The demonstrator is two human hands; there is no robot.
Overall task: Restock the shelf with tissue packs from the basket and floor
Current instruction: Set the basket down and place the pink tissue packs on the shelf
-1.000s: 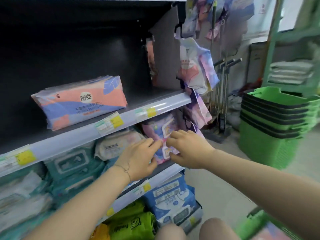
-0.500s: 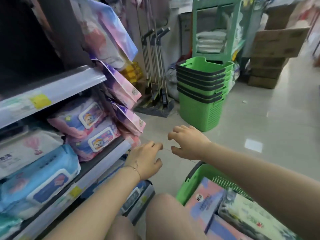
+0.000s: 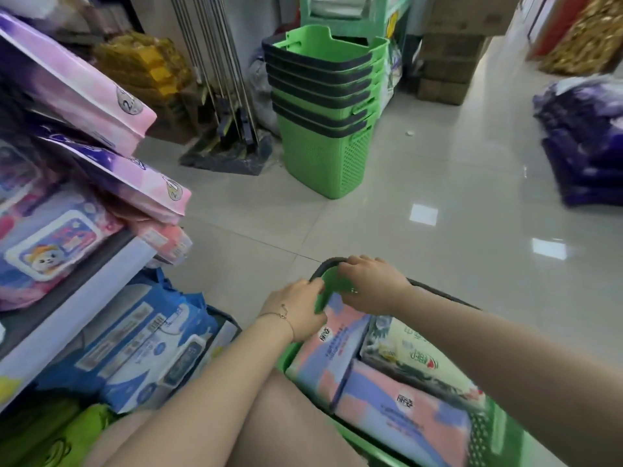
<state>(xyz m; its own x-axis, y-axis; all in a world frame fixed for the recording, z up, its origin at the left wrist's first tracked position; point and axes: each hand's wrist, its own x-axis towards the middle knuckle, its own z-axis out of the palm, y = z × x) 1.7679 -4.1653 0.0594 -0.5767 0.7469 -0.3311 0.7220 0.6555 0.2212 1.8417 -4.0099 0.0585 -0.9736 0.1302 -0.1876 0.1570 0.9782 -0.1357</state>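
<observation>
Both hands (image 3: 337, 298) gripping glossy pink-blue tissue pack (image 3: 332, 345) (rectangular), perforated basket (image 3: 485, 433).

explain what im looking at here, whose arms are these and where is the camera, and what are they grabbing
No machine here: these are a person's bare arms, filmed by a wide-angle camera worn on their head, looking forward and down. There is only this one view.

The left hand and right hand both reach into a green basket on the floor beside them. They are closing around the far end of a pink and blue tissue pack; it lies in the basket, not yet lifted. Another matching pack and a pale green-printed pack lie beside it.

On the left is the store shelf, stocked with wipes and tissues. Further off stands a stack of empty green baskets on the tiled floor.
</observation>
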